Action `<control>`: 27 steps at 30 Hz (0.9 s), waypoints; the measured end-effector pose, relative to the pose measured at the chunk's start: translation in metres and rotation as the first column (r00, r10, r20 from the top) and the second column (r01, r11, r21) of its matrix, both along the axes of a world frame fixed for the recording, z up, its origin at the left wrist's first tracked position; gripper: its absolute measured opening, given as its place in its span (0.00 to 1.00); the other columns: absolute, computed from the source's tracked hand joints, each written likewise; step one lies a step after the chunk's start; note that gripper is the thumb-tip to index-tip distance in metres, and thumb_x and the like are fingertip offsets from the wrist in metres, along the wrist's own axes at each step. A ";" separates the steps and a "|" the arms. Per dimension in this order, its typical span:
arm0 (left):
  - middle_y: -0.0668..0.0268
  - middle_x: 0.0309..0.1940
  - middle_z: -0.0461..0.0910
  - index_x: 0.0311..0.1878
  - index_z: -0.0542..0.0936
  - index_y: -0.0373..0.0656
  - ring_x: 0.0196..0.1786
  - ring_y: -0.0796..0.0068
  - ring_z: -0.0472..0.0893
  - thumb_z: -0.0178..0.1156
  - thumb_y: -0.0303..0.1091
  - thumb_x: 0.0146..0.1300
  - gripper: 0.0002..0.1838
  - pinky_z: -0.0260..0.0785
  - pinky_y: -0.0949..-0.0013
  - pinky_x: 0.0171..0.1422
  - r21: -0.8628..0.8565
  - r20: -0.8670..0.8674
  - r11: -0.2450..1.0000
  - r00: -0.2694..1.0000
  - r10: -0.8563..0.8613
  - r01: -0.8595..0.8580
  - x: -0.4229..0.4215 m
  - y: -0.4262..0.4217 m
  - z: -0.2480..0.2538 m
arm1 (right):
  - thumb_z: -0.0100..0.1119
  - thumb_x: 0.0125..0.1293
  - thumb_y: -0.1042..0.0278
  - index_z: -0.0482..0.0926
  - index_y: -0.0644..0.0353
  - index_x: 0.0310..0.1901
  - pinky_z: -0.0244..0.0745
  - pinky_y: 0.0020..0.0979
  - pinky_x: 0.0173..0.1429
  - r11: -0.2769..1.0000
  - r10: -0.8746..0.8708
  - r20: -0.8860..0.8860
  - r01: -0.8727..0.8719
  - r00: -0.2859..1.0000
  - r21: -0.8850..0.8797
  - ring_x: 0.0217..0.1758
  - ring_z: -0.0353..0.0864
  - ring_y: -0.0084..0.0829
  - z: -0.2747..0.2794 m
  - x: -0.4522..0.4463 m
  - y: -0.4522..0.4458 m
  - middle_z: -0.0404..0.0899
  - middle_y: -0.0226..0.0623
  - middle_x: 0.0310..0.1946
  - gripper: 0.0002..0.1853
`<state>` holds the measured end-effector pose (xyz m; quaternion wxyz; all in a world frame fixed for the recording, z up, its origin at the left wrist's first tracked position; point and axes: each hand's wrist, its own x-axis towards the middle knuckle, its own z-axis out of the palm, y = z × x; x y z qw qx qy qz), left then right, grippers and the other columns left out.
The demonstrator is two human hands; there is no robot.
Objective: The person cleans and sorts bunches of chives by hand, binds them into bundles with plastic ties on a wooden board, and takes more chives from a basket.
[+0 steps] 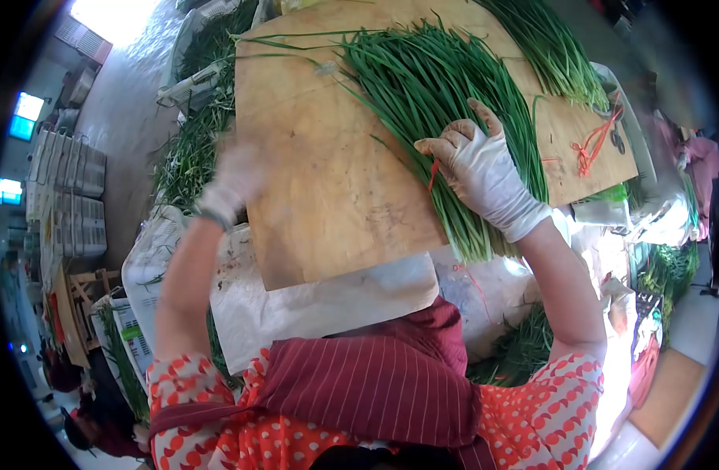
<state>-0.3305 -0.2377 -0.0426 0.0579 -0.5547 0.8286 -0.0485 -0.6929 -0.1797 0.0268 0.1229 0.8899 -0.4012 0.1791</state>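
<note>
A large bunch of long green leafy stalks (445,86) lies across the wooden board (320,172), its pale ends over the front edge. My right hand (477,168), in a soiled white glove, rests on the bunch with thumb and index finger spread apart. A bit of red tie (432,174) shows beside its fingers. Over the board's left edge is my left hand (238,180), also gloved and smeared by motion, so its fingers cannot be made out. A second bunch (551,59) lies at the board's upper right.
Red ties (586,157) and scissors (617,141) lie on the board's right part. Loose greens (187,153) fill crates along the left. Stacked white crates (81,196) stand farther left. More greens (524,348) lie below the board at the right. Someone in pink (700,164) is at the far right.
</note>
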 end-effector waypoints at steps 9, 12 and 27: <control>0.58 0.33 0.80 0.39 0.82 0.42 0.35 0.64 0.80 0.64 0.38 0.55 0.12 0.71 0.67 0.43 0.001 -0.809 0.997 0.586 -0.046 0.079 -0.122 0.051 0.060 | 0.59 0.51 0.74 0.76 0.50 0.46 0.52 0.49 0.69 0.992 0.008 0.143 -0.026 0.990 0.123 0.42 0.76 0.33 0.002 -0.002 -0.003 0.75 0.30 0.26 0.18; 0.59 0.34 0.80 0.38 0.82 0.40 0.35 0.66 0.79 0.66 0.34 0.52 0.11 0.71 0.68 0.44 0.098 -0.941 0.990 0.334 0.060 0.099 -0.183 0.074 0.028 | 0.60 0.52 0.74 0.74 0.49 0.49 0.48 0.48 0.71 0.990 0.010 0.152 -0.031 0.988 0.138 0.43 0.76 0.31 0.004 -0.007 -0.001 0.75 0.28 0.27 0.20; 0.69 0.33 0.77 0.35 0.79 0.34 0.36 0.79 0.75 0.58 0.17 0.55 0.05 0.68 0.76 0.46 0.167 -0.982 0.984 0.081 0.171 -0.059 -0.219 0.073 -0.007 | 0.52 0.57 0.70 0.77 0.53 0.46 0.55 0.45 0.69 0.996 -0.036 0.057 0.031 0.998 0.084 0.38 0.77 0.30 0.013 -0.001 0.006 0.75 0.31 0.28 0.13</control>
